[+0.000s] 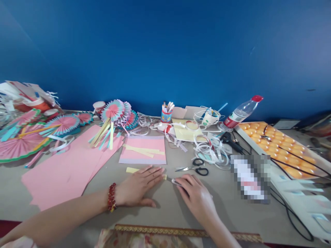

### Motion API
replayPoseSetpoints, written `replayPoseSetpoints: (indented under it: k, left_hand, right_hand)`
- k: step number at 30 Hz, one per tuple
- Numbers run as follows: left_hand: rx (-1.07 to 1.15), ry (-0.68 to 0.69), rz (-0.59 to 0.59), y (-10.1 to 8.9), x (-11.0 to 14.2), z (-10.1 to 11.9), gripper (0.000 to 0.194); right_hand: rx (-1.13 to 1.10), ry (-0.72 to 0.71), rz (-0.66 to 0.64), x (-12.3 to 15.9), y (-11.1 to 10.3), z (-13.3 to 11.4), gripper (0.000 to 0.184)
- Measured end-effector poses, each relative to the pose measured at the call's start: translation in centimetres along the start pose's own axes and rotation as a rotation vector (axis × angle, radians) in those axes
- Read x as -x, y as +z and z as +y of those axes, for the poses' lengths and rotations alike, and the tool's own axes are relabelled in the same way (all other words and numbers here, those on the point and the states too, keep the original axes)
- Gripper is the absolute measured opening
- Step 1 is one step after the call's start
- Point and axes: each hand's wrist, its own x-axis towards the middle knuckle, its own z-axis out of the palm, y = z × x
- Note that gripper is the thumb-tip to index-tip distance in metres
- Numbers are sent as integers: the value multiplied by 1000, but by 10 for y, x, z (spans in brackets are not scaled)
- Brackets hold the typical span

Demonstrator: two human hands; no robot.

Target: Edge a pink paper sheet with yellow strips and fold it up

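My left hand (139, 186) lies flat over a pale yellow paper strip (131, 170), fingers stretched out; the strip's two ends show on either side of it. In my right hand (198, 196) is a slim utility knife (176, 182), its blade pointing left at the strip's right end by my left fingertips. Whether the blade touches the paper I cannot tell. Just beyond my hands, more yellow strips lie crossed on a pink sheet with lilac edges (144, 159). Black-handled scissors (201, 171) rest partly open to the right of that sheet.
Large pink paper sheets (62, 172) and folded paper fans (62, 124) cover the left. Along the back stand a pen cup (166, 116) and a tilted plastic bottle (239, 114). Curled white strips (210, 151), a black glue gun (231, 142) and cables (287, 206) occupy the right.
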Motion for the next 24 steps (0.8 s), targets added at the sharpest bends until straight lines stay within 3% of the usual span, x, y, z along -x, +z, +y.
replayPoseSetpoints:
  k: [7,11,24]
  left_hand:
    - [-5,6,36,4,1,-2,91]
    - [-18,-2,-6,4,1,-2,91]
    - [-14,-4,-28,2,1,-2,91]
  right_hand:
    - [42,-36,7,1,0,0,28]
    - [9,-54,60,2,2,0,28]
    - [5,-96,14,-3,7,0,26]
